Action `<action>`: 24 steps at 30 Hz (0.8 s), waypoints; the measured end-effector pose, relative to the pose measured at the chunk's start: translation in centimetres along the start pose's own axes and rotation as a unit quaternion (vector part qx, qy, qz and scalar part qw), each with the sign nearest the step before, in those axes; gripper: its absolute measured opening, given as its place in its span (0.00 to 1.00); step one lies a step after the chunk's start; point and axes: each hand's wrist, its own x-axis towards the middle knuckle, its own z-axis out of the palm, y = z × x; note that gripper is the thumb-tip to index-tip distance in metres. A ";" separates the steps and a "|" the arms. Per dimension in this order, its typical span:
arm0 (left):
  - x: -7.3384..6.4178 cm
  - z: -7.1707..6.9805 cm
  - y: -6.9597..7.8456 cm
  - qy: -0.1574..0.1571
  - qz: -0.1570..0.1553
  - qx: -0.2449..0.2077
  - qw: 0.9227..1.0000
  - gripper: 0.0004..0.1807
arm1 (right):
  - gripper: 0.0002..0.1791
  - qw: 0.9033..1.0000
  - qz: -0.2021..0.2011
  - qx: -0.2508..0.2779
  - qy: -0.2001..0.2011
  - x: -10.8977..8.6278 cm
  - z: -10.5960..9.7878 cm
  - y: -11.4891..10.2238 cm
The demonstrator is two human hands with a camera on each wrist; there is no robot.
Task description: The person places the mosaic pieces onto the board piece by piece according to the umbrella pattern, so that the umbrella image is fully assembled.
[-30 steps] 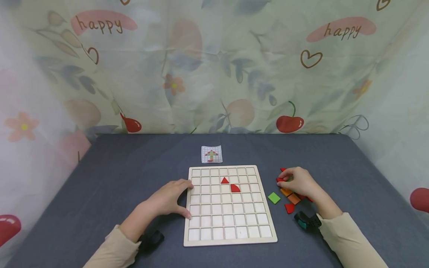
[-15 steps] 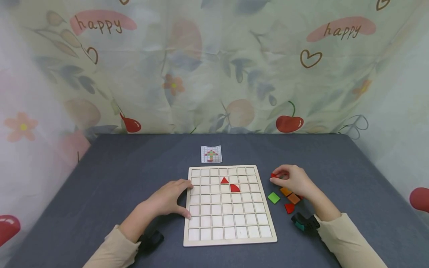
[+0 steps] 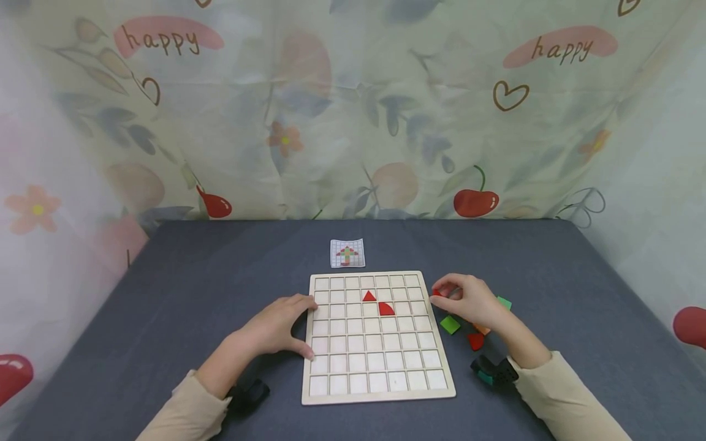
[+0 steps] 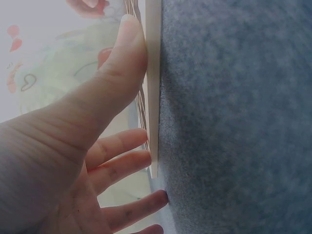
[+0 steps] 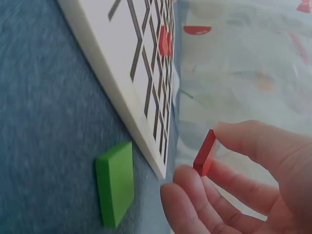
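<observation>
A pale wooden grid board (image 3: 380, 361) lies flat on the dark table. My left hand (image 3: 276, 327) rests at its left edge, thumb and fingers spread and touching the frame. In its squares sit a red triangle (image 3: 369, 296) and a red quarter-round tile (image 3: 387, 309). Just beyond the board's right edge, my right hand (image 3: 469, 300) pinches a small red tile (image 5: 205, 153) between thumb and fingers, held up on its edge in the right wrist view. The tile's full outline is hidden. Below that hand lies a green square tile (image 5: 116, 185).
A small pattern card (image 3: 347, 253) showing an arrow-like figure lies behind the board. Under and around the right forearm are a red tile (image 3: 475, 342), an orange tile (image 3: 482, 329) and a light green tile (image 3: 504, 302). A printed curtain (image 3: 353, 122) hangs behind the table.
My right hand has lifted a red tile from the pile and carried it left to the board's right edge. The left hand and the board stay where they were.
</observation>
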 end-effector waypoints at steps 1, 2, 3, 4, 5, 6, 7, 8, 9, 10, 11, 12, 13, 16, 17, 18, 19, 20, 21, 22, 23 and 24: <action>0.0 0.0 0.0 0.001 0.001 0.001 1.000 0.47 | 0.16 1.000 -0.001 0.006 -0.003 0.0 0.1 -0.1; 0.0 -0.1 0.0 0.001 0.003 0.002 1.000 0.47 | 0.15 1.000 -0.001 0.013 -0.005 0.0 0.2 -0.2; 0.0 -0.1 0.0 0.002 0.005 0.003 1.000 0.47 | 0.15 1.000 -0.002 0.021 -0.008 0.0 0.4 -0.3; 0.0 -0.1 -0.1 0.002 0.006 0.005 1.000 0.47 | 0.15 1.000 -0.003 0.027 -0.011 0.0 0.5 -0.4; -0.1 -0.1 0.0 0.003 0.006 0.005 1.000 0.47 | 0.15 0.999 -0.005 0.032 -0.014 0.1 0.6 -0.5; -0.1 -0.1 0.0 0.002 0.005 0.004 1.000 0.47 | 0.15 0.999 -0.006 0.036 -0.016 0.1 0.8 -0.6; -0.1 -0.1 0.0 0.002 0.003 0.003 1.000 0.47 | 0.16 0.999 -0.008 0.038 -0.019 0.1 0.9 -0.7; -0.1 -0.1 0.1 0.001 0.002 0.003 1.000 0.47 | 0.16 0.999 -0.009 0.038 -0.021 0.1 1.0 -0.8; -0.1 0.0 0.1 0.001 0.000 0.002 1.000 0.47 | 0.16 0.999 -0.011 0.036 -0.023 0.1 1.1 -1.0; -0.1 0.0 0.1 0.001 -0.002 0.001 1.000 0.47 | 0.16 0.999 -0.010 0.034 -0.026 0.1 1.3 -1.1; -0.1 0.0 0.1 0.001 -0.003 0.001 1.000 0.47 | 0.16 0.999 -0.012 0.030 -0.028 0.1 1.4 -1.2; -0.1 0.0 0.1 0.001 -0.002 0.003 1.000 0.47 | 0.16 0.999 -0.015 0.025 -0.029 0.2 1.5 -1.3; -0.1 -0.1 0.2 0.001 -0.002 0.005 1.000 0.47 | 0.16 0.999 -0.019 0.019 -0.030 0.2 1.6 -1.4; -0.1 -0.1 0.1 0.003 -0.001 0.010 1.000 0.47 | 0.14 0.999 -0.028 0.013 -0.038 0.2 2.1 -1.8; -0.1 -0.1 0.1 0.003 -0.001 0.010 1.000 0.47 | 0.14 0.999 -0.031 0.010 -0.038 0.2 2.2 -1.9; -0.1 -0.1 0.2 0.002 -0.002 0.008 1.000 0.47 | 0.14 0.999 -0.033 0.008 -0.039 0.2 2.3 -2.0; -0.1 -0.1 0.2 0.001 -0.003 0.006 1.000 0.47 | 0.14 0.999 -0.033 0.008 -0.040 0.2 2.5 -2.1; -0.1 -0.1 0.2 0.000 -0.004 0.005 1.000 0.47 | 0.14 0.999 -0.033 0.008 -0.043 0.2 2.6 -2.1; -0.1 -0.1 0.2 0.000 -0.004 0.004 1.000 0.47 | 0.14 0.999 -0.032 0.005 -0.043 0.2 2.8 -2.2; -0.1 0.0 0.2 -0.001 -0.005 0.003 1.000 0.47 | 0.14 0.999 -0.032 0.004 -0.043 0.2 2.9 -2.3; -0.1 0.0 0.3 -0.002 -0.006 0.002 1.000 0.47 | 0.14 0.999 -0.030 0.003 -0.043 0.2 3.0 -2.4; -0.1 0.0 0.2 -0.002 -0.006 0.003 1.000 0.47 | 0.14 0.999 -0.029 0.000 -0.044 0.2 3.1 -2.5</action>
